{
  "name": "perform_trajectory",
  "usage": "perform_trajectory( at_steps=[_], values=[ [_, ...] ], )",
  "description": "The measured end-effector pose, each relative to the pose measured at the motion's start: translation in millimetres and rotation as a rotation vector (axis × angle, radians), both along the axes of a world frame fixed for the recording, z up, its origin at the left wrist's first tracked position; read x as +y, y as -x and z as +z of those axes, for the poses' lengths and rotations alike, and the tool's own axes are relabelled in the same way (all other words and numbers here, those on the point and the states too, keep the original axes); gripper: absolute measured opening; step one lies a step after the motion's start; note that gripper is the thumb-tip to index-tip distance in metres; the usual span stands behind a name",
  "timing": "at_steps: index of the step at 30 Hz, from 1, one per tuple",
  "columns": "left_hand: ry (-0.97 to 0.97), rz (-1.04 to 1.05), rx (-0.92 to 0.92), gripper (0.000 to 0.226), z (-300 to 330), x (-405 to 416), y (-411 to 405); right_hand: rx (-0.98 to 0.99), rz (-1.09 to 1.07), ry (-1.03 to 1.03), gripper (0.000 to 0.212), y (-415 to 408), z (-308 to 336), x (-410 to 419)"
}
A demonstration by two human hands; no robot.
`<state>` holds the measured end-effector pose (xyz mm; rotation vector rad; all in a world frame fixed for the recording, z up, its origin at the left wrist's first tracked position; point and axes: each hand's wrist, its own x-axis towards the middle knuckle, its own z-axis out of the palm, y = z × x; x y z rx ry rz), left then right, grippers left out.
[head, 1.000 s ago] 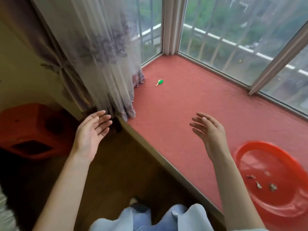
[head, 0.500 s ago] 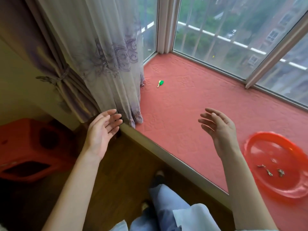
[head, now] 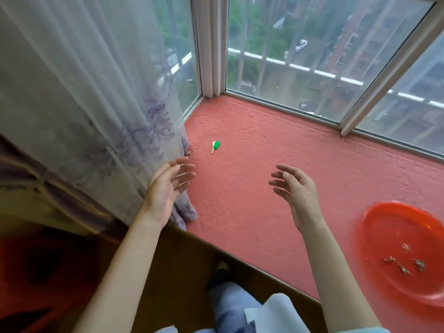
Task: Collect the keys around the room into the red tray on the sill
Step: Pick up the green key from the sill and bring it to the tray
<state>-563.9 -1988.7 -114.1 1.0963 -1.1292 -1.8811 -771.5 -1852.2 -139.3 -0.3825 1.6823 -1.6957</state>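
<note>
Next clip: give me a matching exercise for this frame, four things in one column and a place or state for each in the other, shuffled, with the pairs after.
Things:
1. green-headed key
2. red tray
3. left hand
4. right hand

Places or states:
A. open, in front of the sheer curtain's lower edge
B. lying alone on the red sill cover, near the window corner
C. open, raised over the middle of the sill
D. at the right edge of the view, small metal keys inside

Pairs: 1-B, 2-D, 3-A, 4-C
</note>
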Motion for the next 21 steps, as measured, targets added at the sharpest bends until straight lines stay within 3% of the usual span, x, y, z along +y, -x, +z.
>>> perform_trajectory(
  at_steps=[13, 21],
  values=[
    [-0.077, -0.083, -0.053, 0.022, -45, -113, 137, -0.108, 0.004, 0.0, 0.027, 64, -40, -133],
    [-0.065, -0.057, -0.153, 0.019, -103, -199, 169, -0.1, 0.031, -0.089, 0.023, 98, -90, -205]
  ],
)
